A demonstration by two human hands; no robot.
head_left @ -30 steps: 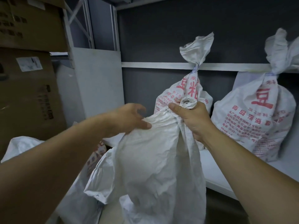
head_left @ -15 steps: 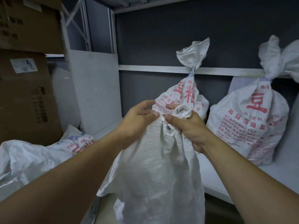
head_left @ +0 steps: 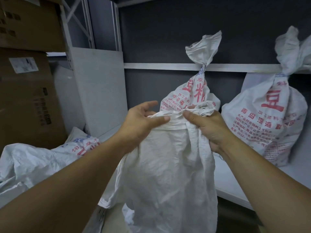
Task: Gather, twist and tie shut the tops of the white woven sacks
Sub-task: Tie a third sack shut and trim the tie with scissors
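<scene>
Fingers (head_left: 149, 103): left hand (head_left: 143, 121), right hand (head_left: 207, 128) grasping sack (head_left: 168, 174) top.
Print: red "豆", tied sack (head_left: 269, 118) right of fingers.
Shelf (head_left: 232, 182): white.

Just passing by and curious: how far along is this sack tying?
Done: two printed sacks on the shelf stand tied. In hand: the right hand grips the gathered neck of the plain sack, the left hand holds loose rim. Remaining: twisting, tying; the slumped sack looks untied.
</scene>
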